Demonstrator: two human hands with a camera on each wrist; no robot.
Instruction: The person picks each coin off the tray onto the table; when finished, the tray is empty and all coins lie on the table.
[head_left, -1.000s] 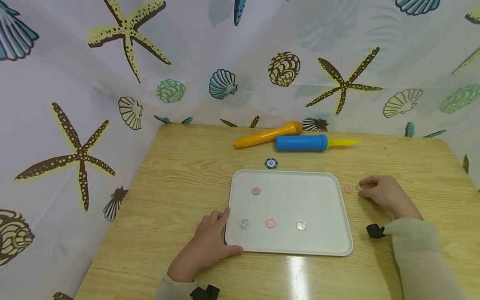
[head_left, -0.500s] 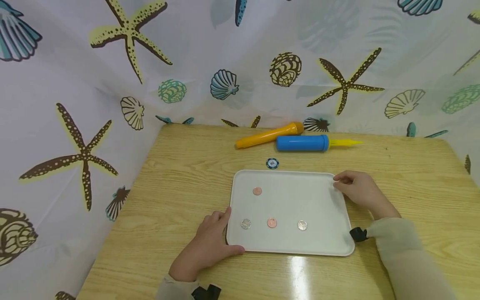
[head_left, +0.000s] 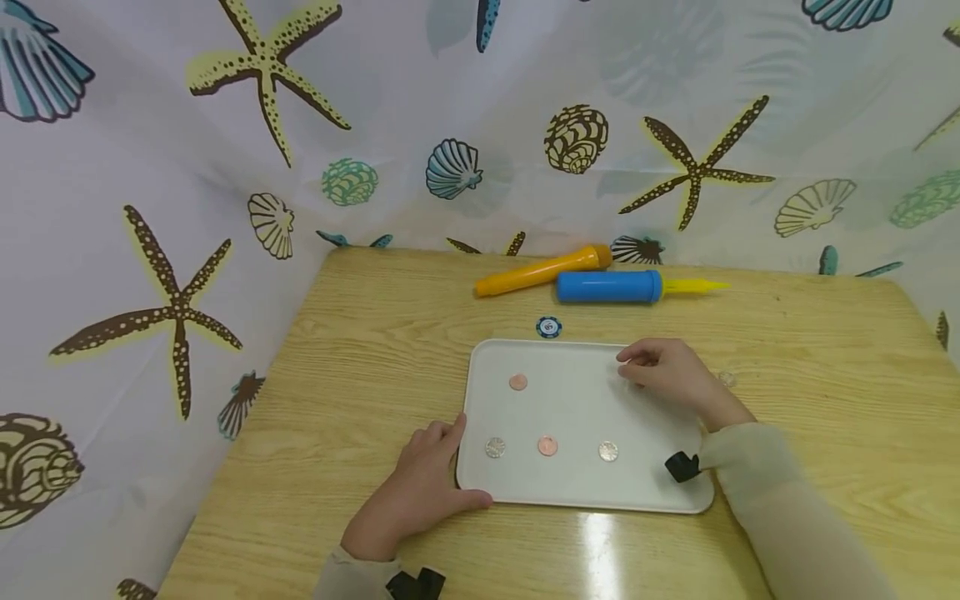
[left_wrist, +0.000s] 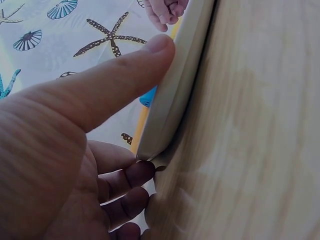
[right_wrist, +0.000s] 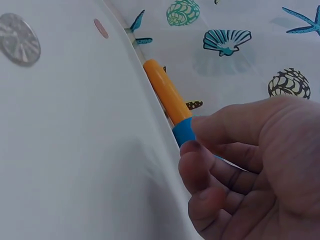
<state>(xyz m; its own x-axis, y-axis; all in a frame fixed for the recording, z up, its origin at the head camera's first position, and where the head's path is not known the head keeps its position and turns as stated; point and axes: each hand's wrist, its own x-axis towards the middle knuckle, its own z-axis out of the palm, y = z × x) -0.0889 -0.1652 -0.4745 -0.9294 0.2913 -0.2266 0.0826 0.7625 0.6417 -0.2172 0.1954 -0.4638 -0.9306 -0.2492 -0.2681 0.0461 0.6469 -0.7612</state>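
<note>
A white tray point(head_left: 585, 492) lies on the table with several coins on it. A silver coin point(head_left: 495, 447), a copper coin point(head_left: 547, 446) and another silver coin point(head_left: 608, 451) form a lower row; a copper coin point(head_left: 518, 382) lies above, at the left. My left hand point(head_left: 423, 479) holds the tray's lower left corner, thumb along the front rim point(left_wrist: 195, 30), fingertips at the side. Above the tray's upper right part, my right hand point(head_left: 671, 379) has thumb and index finger close together in a pinch. I cannot tell whether a small thing is between them.
A silver coin point(head_left: 727, 379) lies on the table right of the tray, close by my right wrist. Behind the tray are a blue poker chip point(head_left: 549, 327), an orange tube point(head_left: 543, 271) and a blue hand pump point(head_left: 609, 287) with a yellow nozzle. A seashell-print curtain hangs behind.
My right hand has moved left from the silver coin beside the tray to above the tray. The copper coin beside it is no longer visible. My left hand keeps its place at the corner.
</note>
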